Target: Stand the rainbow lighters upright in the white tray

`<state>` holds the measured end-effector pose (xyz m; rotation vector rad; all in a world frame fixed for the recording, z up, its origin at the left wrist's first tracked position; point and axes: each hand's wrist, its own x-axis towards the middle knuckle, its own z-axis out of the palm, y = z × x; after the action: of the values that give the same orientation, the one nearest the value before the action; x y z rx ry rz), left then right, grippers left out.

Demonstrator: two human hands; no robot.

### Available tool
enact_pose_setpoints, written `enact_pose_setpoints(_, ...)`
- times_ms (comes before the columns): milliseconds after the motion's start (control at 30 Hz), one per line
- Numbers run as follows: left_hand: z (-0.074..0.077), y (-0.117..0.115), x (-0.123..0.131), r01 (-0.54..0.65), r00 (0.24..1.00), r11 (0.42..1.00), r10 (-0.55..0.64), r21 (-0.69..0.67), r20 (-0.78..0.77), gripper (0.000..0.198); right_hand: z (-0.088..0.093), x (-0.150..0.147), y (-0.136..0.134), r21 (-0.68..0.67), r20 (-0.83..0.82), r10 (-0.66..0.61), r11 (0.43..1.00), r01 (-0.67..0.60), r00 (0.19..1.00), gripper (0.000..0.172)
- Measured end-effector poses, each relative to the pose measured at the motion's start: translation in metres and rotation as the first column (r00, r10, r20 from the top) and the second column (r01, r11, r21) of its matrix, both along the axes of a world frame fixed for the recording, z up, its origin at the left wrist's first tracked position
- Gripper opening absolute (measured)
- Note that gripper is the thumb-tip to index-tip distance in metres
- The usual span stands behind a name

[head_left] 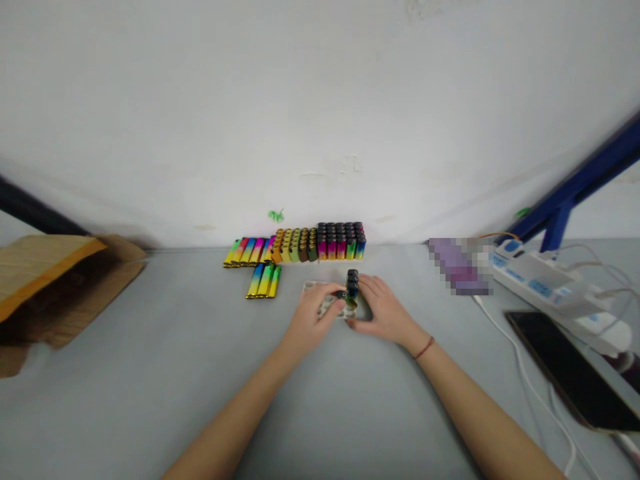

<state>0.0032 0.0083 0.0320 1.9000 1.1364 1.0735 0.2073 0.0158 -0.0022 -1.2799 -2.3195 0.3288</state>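
Note:
A small white tray with round holes (327,307) lies on the grey table in front of me. Three dark-topped lighters (353,283) stand in a short row at its right end. My left hand (315,312) is over the tray, with thumb and fingers pinching a black-topped lighter (342,295) that is tilted beside that row. My right hand (383,308) holds the tray's right end, its thumb at the near corner and its fingers along the standing lighters. The hands partly hide the tray.
Behind the tray stand a block of black-topped lighters (341,241) and gold-topped ones (295,245). Colourful lighters (250,251) lie flat left of them, with several more (264,281) nearer. A cardboard box (65,287) is left; a phone (570,367), power strip (545,287) and cables are right.

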Motion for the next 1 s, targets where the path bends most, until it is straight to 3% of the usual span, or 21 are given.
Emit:
enact_pose_setpoints(167, -0.003, -0.001, 0.001, 0.021, 0.988, 0.997, -0.010, 0.069, -0.151, 0.023, 0.000, 0.000, 0.000, 0.006, 0.002, -0.007, 1.000, 0.007, 1.000, 0.073)
enact_pose_setpoints(467, -0.009, -0.004, 0.006, 0.007, 0.970, 0.978, 0.045, 0.208, -0.240, 0.021, 0.000, -0.001, -0.001, 0.000, -0.001, -0.017, 1.000, 0.017, 1.000, 0.075)
enact_pose_setpoints(700, -0.005, -0.007, 0.005, 0.033, 0.942, 0.930, 0.094, 0.366, -0.322, 0.027, -0.002, 0.000, -0.002, 0.011, -0.009, -0.013, 1.000, 0.013, 1.000, 0.074)
enact_pose_setpoints(800, 0.000, -0.003, -0.001, 0.026, 0.952, 0.921, 0.096, 0.389, -0.290, 0.027, -0.004, 0.001, -0.002, 0.022, -0.008, -0.016, 1.000, 0.017, 1.000, 0.074)
enact_pose_setpoints(900, 0.011, 0.006, -0.019, -0.124, 0.959, 0.929, 0.203, 0.348, -0.198, 0.027, -0.003, 0.001, -0.002, 0.017, 0.010, -0.019, 1.000, 0.019, 1.000, 0.075)
enact_pose_setpoints(1000, 0.023, 0.019, -0.051, -0.419, 0.873, 0.886, 0.454, 0.201, -0.180, 0.033, -0.002, 0.001, -0.002, 0.007, 0.029, -0.021, 1.000, 0.021, 0.999, 0.076)
